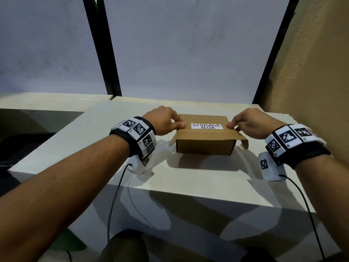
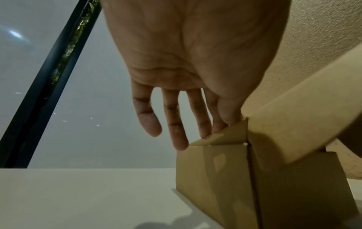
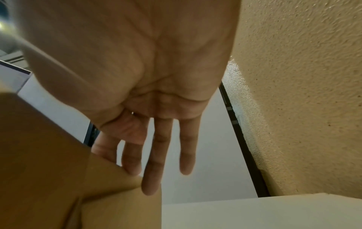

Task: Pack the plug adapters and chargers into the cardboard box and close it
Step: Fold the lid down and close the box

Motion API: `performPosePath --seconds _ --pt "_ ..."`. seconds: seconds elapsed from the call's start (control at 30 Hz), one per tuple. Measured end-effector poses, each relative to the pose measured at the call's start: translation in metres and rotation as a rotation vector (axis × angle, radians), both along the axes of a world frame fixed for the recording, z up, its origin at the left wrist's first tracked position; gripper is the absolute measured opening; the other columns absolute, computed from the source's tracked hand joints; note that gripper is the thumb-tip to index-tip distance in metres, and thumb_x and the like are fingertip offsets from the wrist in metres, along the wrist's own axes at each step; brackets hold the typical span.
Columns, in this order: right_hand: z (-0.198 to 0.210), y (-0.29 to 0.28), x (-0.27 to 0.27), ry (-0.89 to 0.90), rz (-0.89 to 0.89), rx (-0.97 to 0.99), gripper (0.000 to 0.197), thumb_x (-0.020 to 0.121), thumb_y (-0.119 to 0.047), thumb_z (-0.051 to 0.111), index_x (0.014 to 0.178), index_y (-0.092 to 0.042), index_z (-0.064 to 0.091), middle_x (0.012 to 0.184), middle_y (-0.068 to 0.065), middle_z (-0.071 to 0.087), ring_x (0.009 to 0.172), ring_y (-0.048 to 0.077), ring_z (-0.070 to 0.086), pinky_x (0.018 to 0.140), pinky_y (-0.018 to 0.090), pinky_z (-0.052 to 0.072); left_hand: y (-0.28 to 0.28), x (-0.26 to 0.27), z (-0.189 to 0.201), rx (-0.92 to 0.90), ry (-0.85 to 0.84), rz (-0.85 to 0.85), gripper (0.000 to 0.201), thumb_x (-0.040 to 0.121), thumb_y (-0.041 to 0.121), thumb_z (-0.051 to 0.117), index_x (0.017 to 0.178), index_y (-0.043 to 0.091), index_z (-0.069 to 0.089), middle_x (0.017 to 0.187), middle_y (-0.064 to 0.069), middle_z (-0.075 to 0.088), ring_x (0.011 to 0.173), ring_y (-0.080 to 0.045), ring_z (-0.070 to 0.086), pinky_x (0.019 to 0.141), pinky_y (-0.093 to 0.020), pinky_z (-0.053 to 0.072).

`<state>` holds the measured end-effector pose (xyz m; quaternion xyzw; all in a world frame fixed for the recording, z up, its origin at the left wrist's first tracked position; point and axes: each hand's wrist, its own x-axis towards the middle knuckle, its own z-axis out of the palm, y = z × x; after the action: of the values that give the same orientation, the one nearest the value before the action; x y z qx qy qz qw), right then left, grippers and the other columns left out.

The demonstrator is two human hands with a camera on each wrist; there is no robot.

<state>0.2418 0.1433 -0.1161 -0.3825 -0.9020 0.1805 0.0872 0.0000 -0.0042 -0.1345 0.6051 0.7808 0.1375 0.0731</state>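
Resting on a pale surface (image 1: 188,178), a cardboard box (image 1: 205,146) is seen at the middle of the head view, with a hand at each end of its lid (image 1: 205,121). At the far left a dark chair-like shape is partly seen beside the surface, too dim to be named for certain. Next, the left hand (image 1: 164,120) is held at the left end of the lid, with its thumb laid on top near the edge. In the left wrist view the small side flap (image 2: 225,136) is pinched between the thumb and the curled fingers (image 2: 176,133), while the little finger hangs free of the cardboard. A marker-covered band (image 1: 139,137) is worn on this wrist, and a black cable (image 1: 115,195) is trailed from it over the surface's near edge. At the centre, a white label (image 1: 206,126) reading "STORAGE BOX" is fixed to the lid, which is lowered over the box body though its front flap (image 1: 207,136) is not tucked in. The box contents are hidden. Further right, the right hand (image 1: 251,122) is held at the lid's right end; its thumb and fingers are closed on the cardboard edge there, the outer fingers being left straight. At the far right a textured tan wall (image 1: 311,72) is seen.
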Motion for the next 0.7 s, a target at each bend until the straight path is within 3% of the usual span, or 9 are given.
performPosePath --seconds 0.2,0.3,0.47,0.6,0.7 --pt "-0.01 -0.012 -0.001 -0.15 -0.027 0.118 0.046 0.09 -0.003 0.041 0.11 -0.031 0.071 0.13 0.006 0.057 0.113 0.028 0.054 0.099 0.043 0.046 0.0 0.002 -0.012 0.032 0.012 0.025 0.036 0.086 0.058 0.056 0.108 0.033 0.071 0.122 0.008 0.065 0.111 -0.019 0.058 0.093 -0.045 0.049" --pt "-0.012 -0.018 -0.001 -0.235 -0.05 0.184 0.043 0.093 -0.011 0.041 0.117 -0.038 0.066 0.133 0.005 0.054 0.115 0.029 0.052 0.096 0.042 0.046 0.001 0.004 -0.006 0.008 0.069 0.035 0.033 0.083 0.059 0.059 0.104 0.036 0.07 0.122 0.012 0.063 0.11 -0.016 0.057 0.089 -0.039 0.049" --pt "-0.016 -0.025 0.0 -0.276 -0.056 0.2 0.05 0.088 -0.003 0.042 0.12 -0.036 0.062 0.137 -0.004 0.051 0.122 0.024 0.048 0.093 0.038 0.041 0.0 0.01 -0.009 0.003 0.122 0.049 0.032 0.084 0.055 0.062 0.103 0.032 0.071 0.118 0.013 0.062 0.108 -0.015 0.057 0.077 -0.032 0.042" --pt "-0.017 -0.021 0.006 -0.212 0.041 0.152 0.048 0.087 0.0 0.043 0.116 -0.03 0.067 0.135 -0.008 0.052 0.126 0.021 0.047 0.104 0.04 0.039 -0.008 0.019 -0.011 0.031 -0.029 0.085 0.032 0.088 0.046 0.061 0.112 0.026 0.071 0.127 0.005 0.063 0.115 -0.02 0.057 0.094 -0.039 0.047" --pt "-0.01 -0.028 0.016 -0.152 0.02 0.058 0.034 0.095 -0.015 0.047 0.124 -0.024 0.064 0.132 0.002 0.057 0.118 0.024 0.054 0.103 0.036 0.04 -0.018 0.027 -0.01 0.032 -0.158 0.15 0.033 0.092 0.038 0.06 0.12 0.021 0.068 0.126 0.001 0.065 0.116 -0.021 0.058 0.096 -0.029 0.042"
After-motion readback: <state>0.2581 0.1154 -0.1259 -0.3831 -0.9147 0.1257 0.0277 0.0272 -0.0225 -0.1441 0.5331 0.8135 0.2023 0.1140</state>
